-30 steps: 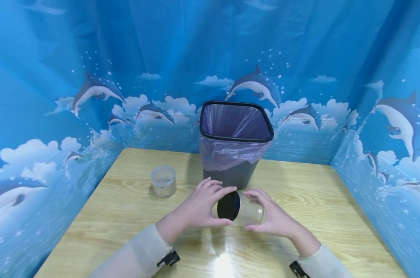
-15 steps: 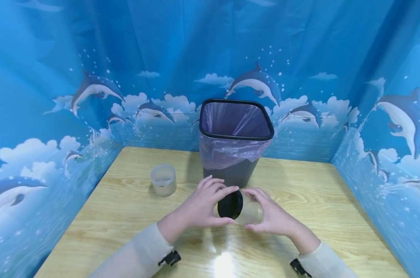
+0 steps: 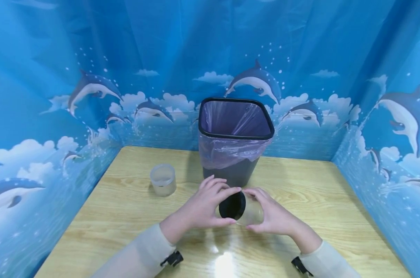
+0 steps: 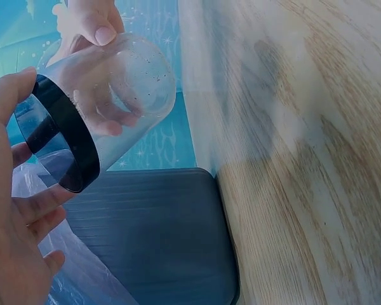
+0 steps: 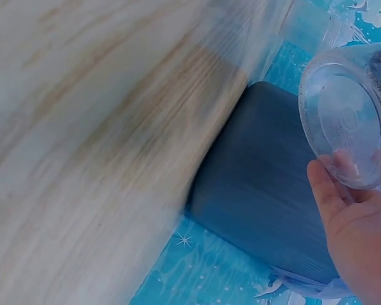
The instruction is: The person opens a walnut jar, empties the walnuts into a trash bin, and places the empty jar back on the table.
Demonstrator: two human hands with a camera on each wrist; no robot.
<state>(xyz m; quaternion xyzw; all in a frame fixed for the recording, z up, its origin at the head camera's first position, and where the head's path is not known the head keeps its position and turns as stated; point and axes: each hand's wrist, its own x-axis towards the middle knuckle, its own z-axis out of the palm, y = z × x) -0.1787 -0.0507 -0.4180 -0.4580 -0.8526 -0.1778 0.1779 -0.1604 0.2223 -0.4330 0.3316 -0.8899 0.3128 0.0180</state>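
A clear jar [image 3: 253, 211] lies sideways between the two hands, with a black lid [image 3: 232, 205] on its left end. My left hand [image 3: 206, 204] grips that lid between thumb and fingers; in the left wrist view the lid's black band [image 4: 76, 143] shows between them. At the other end, my right hand [image 3: 277, 218] holds the jar's body near its base, thumb below and fingers above. The right wrist view shows the jar's round bottom [image 5: 340, 111] facing the camera, with small specks inside its wall.
A dark grey bin [image 3: 230, 175] with a purple liner stands just beyond the hands. To the left, a small translucent round container [image 3: 163, 185] sits upright on the wooden table [image 3: 126, 208]. Blue dolphin-print curtains [image 3: 154, 58] enclose the back and sides.
The lid's face has turned more toward the head camera, and the left fingers have shifted slightly right with it. The right hand keeps its hold on the jar.
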